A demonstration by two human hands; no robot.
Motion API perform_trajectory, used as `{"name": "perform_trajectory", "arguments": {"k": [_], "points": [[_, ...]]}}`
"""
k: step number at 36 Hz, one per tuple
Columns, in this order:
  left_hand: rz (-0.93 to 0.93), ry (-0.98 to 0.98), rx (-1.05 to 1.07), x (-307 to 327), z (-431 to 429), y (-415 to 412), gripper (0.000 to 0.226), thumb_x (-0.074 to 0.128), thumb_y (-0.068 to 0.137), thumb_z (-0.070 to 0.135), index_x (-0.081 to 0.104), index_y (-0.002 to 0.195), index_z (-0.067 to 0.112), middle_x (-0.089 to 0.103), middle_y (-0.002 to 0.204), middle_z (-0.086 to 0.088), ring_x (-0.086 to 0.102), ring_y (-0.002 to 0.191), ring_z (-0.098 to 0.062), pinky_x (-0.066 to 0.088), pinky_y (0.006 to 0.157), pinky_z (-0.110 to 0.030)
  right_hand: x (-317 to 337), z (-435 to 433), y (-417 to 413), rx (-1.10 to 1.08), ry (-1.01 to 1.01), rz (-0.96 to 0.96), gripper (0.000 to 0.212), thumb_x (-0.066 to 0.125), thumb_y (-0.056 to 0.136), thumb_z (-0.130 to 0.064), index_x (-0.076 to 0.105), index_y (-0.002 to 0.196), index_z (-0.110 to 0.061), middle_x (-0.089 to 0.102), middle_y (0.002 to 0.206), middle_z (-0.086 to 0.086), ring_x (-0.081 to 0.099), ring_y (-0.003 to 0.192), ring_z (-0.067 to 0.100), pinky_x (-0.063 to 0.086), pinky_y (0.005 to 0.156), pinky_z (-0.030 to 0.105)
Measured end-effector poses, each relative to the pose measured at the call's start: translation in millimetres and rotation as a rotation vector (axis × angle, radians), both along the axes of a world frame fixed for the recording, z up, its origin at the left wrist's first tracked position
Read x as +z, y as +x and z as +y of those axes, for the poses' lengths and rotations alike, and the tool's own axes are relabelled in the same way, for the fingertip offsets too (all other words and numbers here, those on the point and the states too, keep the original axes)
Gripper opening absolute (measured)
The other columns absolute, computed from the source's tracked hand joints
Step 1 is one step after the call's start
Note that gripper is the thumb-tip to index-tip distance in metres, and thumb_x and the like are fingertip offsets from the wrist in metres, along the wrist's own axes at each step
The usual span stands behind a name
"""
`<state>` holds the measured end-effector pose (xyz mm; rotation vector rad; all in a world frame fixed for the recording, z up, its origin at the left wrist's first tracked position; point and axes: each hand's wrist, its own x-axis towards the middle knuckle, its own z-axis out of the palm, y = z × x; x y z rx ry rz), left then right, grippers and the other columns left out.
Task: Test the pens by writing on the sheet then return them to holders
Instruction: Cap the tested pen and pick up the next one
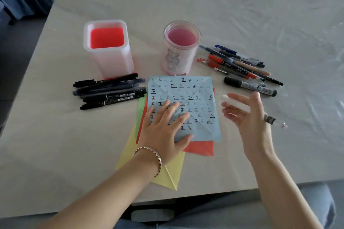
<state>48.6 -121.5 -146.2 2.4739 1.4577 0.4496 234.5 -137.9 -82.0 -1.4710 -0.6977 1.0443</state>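
Two holders, square (107, 50) and round (181, 46), stand empty at the back of the surface (242, 15). Black pens (109, 91) lie left of the blue sheet (201, 98), mixed pens (240, 65) to its right.

Pens: likely light, stiff, smooth-barrelled, apt to roll; best taken mid-barrel between thumb and two fingers.

Sheet: thin, probably slides, needs pinning.

Left hand (163, 126) lies flat on the sheet, fingers straight and spread. Right hand (249, 117) is raised just right of the sheet, palm turned left, fingers fanned wide. A clear pen (273, 120) crosses behind it, blurred; cannot tell whether it is gripped.
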Motion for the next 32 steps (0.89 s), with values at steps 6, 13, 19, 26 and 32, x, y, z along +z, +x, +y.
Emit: {"name": "perform_trajectory", "arguments": {"k": [6, 13, 19, 26, 32], "points": [[-0.018, -0.03, 0.005, -0.2, 0.1, 2.0, 0.051, 0.041, 0.078, 0.055, 0.061, 0.118, 0.03, 0.051, 0.135, -0.002, 0.035, 0.129, -0.019, 0.013, 0.108, -0.042, 21.6, -6.9, 14.9, 0.01, -0.005, -0.38, 0.029, 0.05, 0.082, -0.012, 0.064, 0.065, -0.031, 0.063, 0.08, -0.01, 0.056, 0.074, -0.001, 0.044, 0.067, 0.011], [-0.019, -0.047, 0.012, 1.5, -1.0, 2.5, 0.052, 0.041, 0.079, 0.055, 0.06, 0.12, 0.03, 0.05, 0.136, -0.001, 0.038, 0.13, -0.019, 0.014, 0.108, -0.042, 31.3, -9.6, 16.6, 0.144, -0.173, 0.253, 0.055, 0.04, 0.07, -0.068, 0.043, 0.055, -0.015, 0.022, 0.041, -0.008, 0.014, 0.036, 0.007, 0.008, 0.041, 0.018], [-0.028, -0.048, 0.007, 2.1, -0.4, 1.8, 0.051, 0.042, 0.078, 0.055, 0.06, 0.119, 0.03, 0.051, 0.135, -0.002, 0.037, 0.129, -0.019, 0.01, 0.109, -0.038, 34.2, -5.0, 15.6, 0.159, -0.294, 0.557, 0.059, 0.039, 0.059, -0.07, 0.025, 0.038, -0.017, 0.016, 0.04, -0.005, 0.009, 0.036, 0.009, 0.007, 0.04, 0.021], [-0.025, -0.027, 0.007, 0.4, 0.2, 1.7, 0.052, 0.042, 0.078, 0.055, 0.06, 0.119, 0.03, 0.051, 0.134, -0.002, 0.033, 0.129, -0.018, 0.013, 0.108, -0.041, 44.0, 2.9, 4.3, 0.128, -0.334, 0.582, 0.048, 0.042, 0.059, -0.059, 0.023, 0.038, -0.019, 0.017, 0.035, -0.006, 0.003, 0.036, 0.011, 0.005, 0.04, 0.013], [-0.005, -0.016, 0.003, -1.0, 0.1, 1.1, 0.051, 0.041, 0.079, 0.055, 0.058, 0.12, 0.031, 0.051, 0.135, -0.002, 0.031, 0.13, -0.017, 0.013, 0.107, -0.041, 32.7, 2.9, -1.2, -0.052, -0.314, 0.581, 0.044, 0.04, 0.09, -0.054, 0.04, 0.063, -0.019, 0.026, 0.046, -0.007, 0.02, 0.031, 0.003, 0.013, 0.03, 0.012]]}}
